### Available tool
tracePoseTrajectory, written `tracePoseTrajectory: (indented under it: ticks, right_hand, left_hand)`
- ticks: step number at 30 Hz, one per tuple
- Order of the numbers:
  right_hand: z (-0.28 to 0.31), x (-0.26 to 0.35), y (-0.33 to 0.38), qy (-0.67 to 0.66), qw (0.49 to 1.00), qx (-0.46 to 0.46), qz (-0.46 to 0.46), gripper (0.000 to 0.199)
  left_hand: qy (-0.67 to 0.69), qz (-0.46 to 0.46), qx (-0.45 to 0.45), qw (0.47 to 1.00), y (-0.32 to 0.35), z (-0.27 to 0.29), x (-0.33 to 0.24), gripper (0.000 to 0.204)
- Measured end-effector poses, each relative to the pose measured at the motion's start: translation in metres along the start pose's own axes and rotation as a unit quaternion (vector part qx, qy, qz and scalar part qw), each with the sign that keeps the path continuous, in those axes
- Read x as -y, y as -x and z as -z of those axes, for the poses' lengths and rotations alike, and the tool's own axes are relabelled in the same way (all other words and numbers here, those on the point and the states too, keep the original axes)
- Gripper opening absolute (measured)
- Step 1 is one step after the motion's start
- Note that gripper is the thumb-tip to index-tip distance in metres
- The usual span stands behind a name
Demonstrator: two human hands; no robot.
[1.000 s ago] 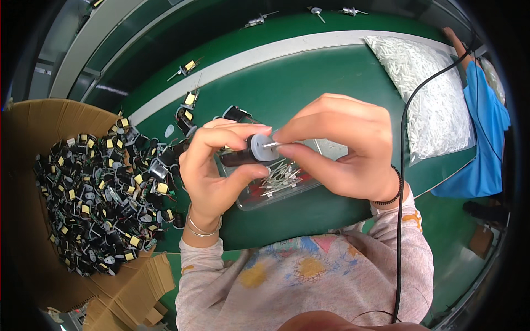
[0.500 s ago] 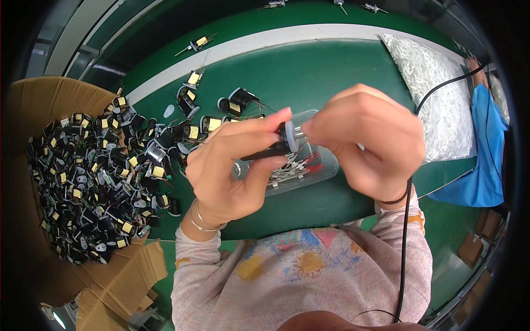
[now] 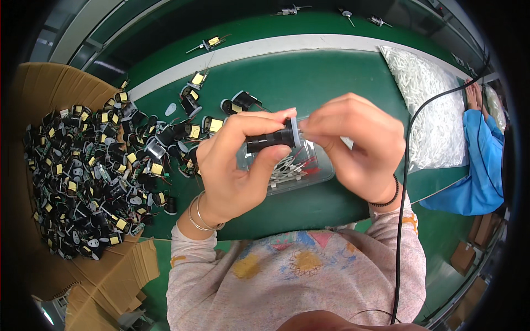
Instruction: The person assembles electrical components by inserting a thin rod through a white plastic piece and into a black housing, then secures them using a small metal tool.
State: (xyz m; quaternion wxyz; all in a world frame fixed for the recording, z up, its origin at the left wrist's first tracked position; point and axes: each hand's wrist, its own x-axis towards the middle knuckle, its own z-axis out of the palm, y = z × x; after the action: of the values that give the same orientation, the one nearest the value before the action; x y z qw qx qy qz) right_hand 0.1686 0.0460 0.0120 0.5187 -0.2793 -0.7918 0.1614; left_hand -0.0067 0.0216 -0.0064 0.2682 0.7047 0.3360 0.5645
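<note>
The left hand (image 3: 232, 165) pinches a black cylindrical part (image 3: 269, 141), long axis running nine to three o'clock. The right hand (image 3: 359, 143) pinches its pale end cap (image 3: 296, 132) at three o'clock, equally close.

We find bare green belt (image 3: 309, 83) ahead of our hands, hemmed by the heap of black-and-yellow components (image 3: 94, 171) leftward and the clear bag of white parts (image 3: 430, 110) rightward.

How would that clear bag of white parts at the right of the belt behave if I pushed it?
The clear bag of white parts would probably slump and deform rather than slide whole, since its film looks thin and loosely filled. Lifted from one end, it likely sags. It lies flat, so rolling seems unlikely.
</note>
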Motion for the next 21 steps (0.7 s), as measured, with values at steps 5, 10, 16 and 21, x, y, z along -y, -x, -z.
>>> tracePoseTrajectory:
  ticks: [5,10,16,21]
  right_hand:
    - [-0.008,0.0,0.001,0.093,0.991,-0.051,0.077,0.023]
    - [-0.002,-0.008,-0.012,0.033,0.999,-0.03,0.02,0.016]
    - [-0.01,-0.014,-0.008,-0.152,0.975,-0.065,-0.148,0.014]
    - [-0.009,-0.036,-0.011,-0.102,0.979,-0.069,-0.165,0.026]
  left_hand:
    - [-0.027,-0.007,-0.014,1.0,-0.004,-0.002,0.001,0.019]
    - [0.0,0.007,-0.025,1.0,-0.009,0.005,0.011,0.019]
    - [0.127,0.109,-0.067,0.984,-0.012,0.011,0.007,0.016]
    - [0.113,0.124,-0.061,0.984,-0.034,0.012,0.028,0.017]
